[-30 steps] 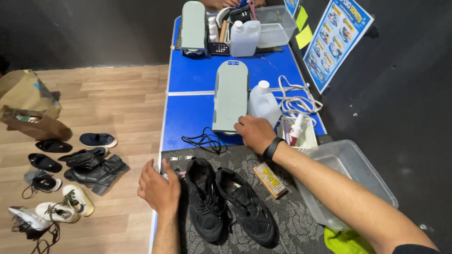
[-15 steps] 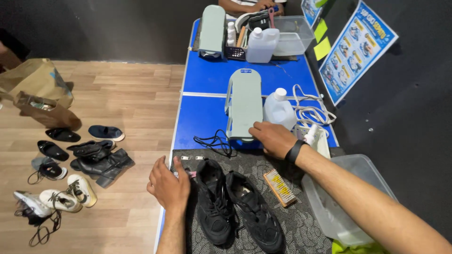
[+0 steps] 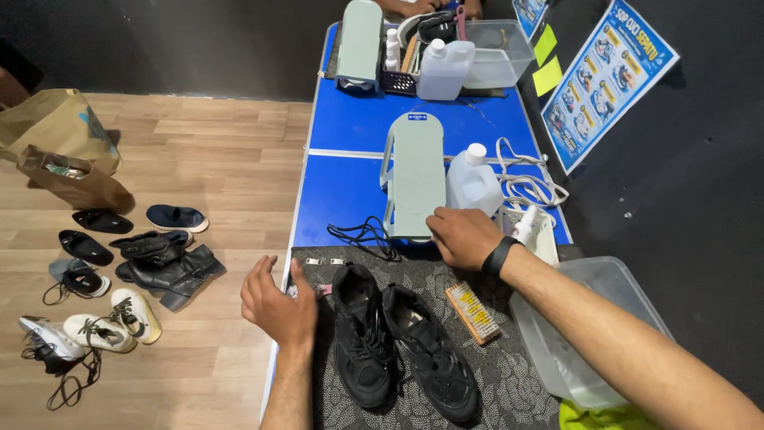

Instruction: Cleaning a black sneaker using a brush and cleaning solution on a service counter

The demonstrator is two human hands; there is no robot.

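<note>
- Blue folding table (image 3: 350, 127) runs away from us along a dark wall, with a wooden floor (image 3: 207, 167) open on its left side.
- We rest our right hand (image 3: 461, 236) on the near end of the pale green stand (image 3: 415, 173), fingers curled loosely on its edge, not clamped around it.
- That stand lies lengthwise mid-table, just beside a white plastic jug (image 3: 472, 181) on its right and a black cord (image 3: 362, 236) at its near left.
- Our left hand (image 3: 277, 302) hovers open, fingers apart, at the left edge of the patterned mat (image 3: 509, 374), holding nothing, just beside the black shoes (image 3: 398, 342).
- We see a scrub brush (image 3: 473, 313) right of the shoes and a clear tub (image 3: 581, 334) overhanging the right edge.
- Bare blue surface lies between the stand and the far clutter.
- Loose footwear (image 3: 119, 279) lies scattered across the floor to our left, near a brown paper bag (image 3: 64, 143).
</note>
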